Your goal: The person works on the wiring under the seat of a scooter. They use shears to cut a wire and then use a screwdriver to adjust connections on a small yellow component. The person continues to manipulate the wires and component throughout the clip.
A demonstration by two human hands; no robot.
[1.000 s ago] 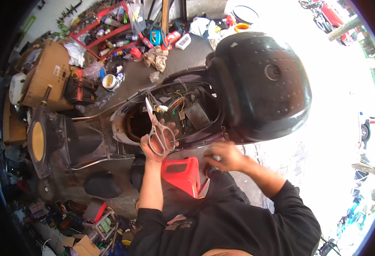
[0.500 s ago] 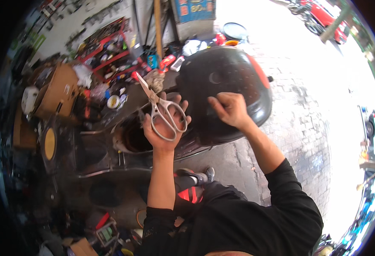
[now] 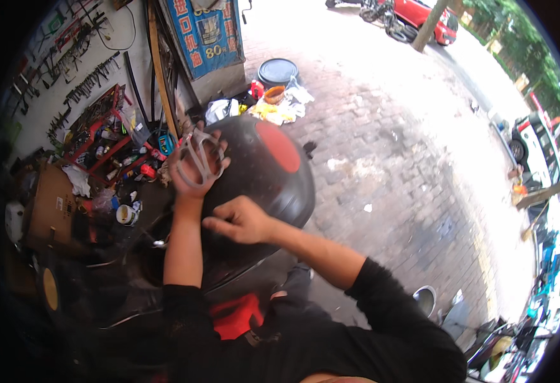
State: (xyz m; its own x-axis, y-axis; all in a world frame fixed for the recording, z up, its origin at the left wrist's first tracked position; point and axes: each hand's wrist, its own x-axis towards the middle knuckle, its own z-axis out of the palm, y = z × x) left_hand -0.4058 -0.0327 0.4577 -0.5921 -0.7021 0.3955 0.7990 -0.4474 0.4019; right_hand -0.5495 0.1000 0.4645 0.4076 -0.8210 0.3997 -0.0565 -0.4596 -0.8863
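Note:
My left hand [image 3: 198, 163] is raised over a black rounded scooter box [image 3: 273, 198] with a red oval panel. Silver scissors [image 3: 198, 153] lie across its palm, fingers loosely spread around them; whether they touch the box I cannot tell. Lower and to the right, my right hand [image 3: 242, 220] is over the same box, fingers curled and thumb out; anything inside is hidden. The scooter's dark body [image 3: 114, 293] runs to the lower left, its open compartment mostly hidden by my left arm. A red jerrycan [image 3: 235, 316] shows beside my legs.
At the left are a cardboard box [image 3: 50, 207], red shelving [image 3: 104, 105] with clutter and a tool wall [image 3: 79, 60]. A black round lid [image 3: 277, 71], bags and a bowl [image 3: 273, 96] sit beside a paved area [image 3: 395, 204]. A red car [image 3: 420, 16] and motorbikes stand beyond.
The view has swung up toward the street. My left hand with the scissors has risen over the black box. My right hand, lately higher beside it, is now below the left one.

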